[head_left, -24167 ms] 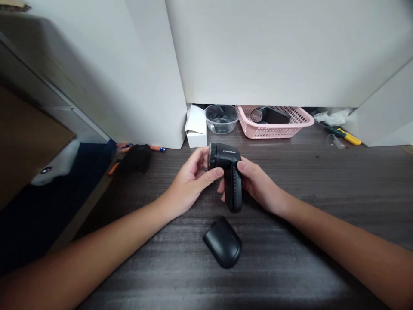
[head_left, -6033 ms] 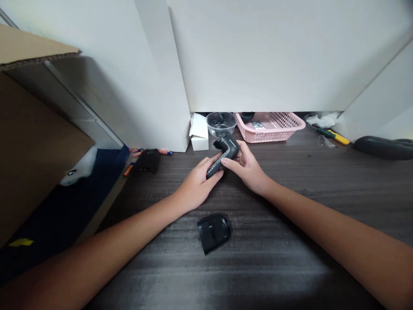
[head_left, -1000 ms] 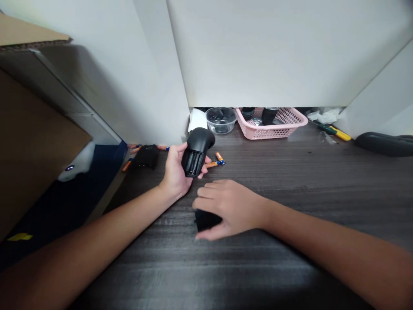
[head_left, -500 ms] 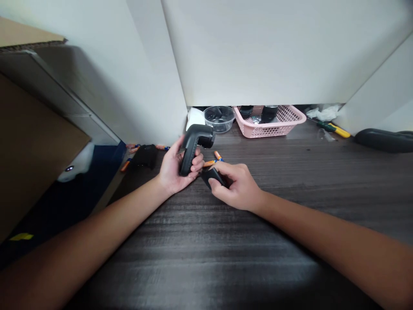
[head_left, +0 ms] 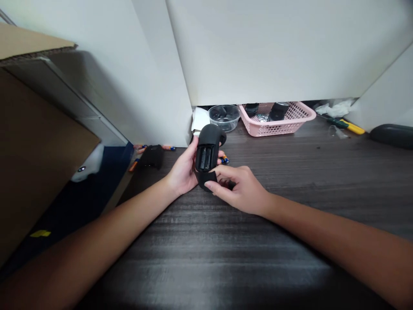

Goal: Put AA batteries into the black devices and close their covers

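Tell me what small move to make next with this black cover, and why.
Probably line the black cover up and slide it over the open compartment: your left hand holds the black device with that compartment exposed, while your right hand pinches the cover at the device's lower end.

Slim, bare forearms and bare, slender-fingered hands

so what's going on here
A person's left hand holds a black handheld device, its battery compartment uncovered. The right hand holds a black cover close by the device's lower end, not closed over the compartment. Orange batteries lie on the table just beyond the hands.
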### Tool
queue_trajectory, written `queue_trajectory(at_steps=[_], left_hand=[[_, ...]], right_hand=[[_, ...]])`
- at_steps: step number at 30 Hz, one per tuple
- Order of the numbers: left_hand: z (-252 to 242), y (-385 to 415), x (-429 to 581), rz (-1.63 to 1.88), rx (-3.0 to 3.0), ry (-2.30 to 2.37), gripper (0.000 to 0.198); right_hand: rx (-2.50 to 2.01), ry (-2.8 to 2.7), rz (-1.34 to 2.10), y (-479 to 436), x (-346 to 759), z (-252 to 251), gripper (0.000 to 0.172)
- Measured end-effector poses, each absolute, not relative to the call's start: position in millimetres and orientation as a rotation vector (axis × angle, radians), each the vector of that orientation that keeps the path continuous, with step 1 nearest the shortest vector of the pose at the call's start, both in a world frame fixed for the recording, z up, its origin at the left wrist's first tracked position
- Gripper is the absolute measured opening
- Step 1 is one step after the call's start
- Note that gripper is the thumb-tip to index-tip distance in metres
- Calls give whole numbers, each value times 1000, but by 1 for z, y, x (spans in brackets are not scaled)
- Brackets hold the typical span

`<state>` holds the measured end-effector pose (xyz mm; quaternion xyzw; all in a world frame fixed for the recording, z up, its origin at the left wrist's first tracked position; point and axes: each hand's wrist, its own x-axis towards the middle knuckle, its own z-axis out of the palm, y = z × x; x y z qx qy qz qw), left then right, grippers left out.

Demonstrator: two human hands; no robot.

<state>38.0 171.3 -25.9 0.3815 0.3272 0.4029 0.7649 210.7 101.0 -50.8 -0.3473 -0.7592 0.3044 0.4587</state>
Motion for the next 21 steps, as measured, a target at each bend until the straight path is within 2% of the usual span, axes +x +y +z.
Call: queue_trajectory(at_steps=[6, 9, 13, 21], left_hand=[[-36, 173, 42, 1002, 879, 701, 53], [-44, 173, 45, 1074, 951, 677, 49], [-51, 170, 48, 1161, 1058, 689, 50], [-45, 165, 48, 1128, 1127, 721, 46]], right_hand=[[-913, -1529, 933, 106, 210, -53, 20], [-950, -1501, 862, 106, 211, -52, 17], [-967, -1480, 808, 109, 212, -53, 32], [-1032, -1473, 800, 120, 215, -59, 39]])
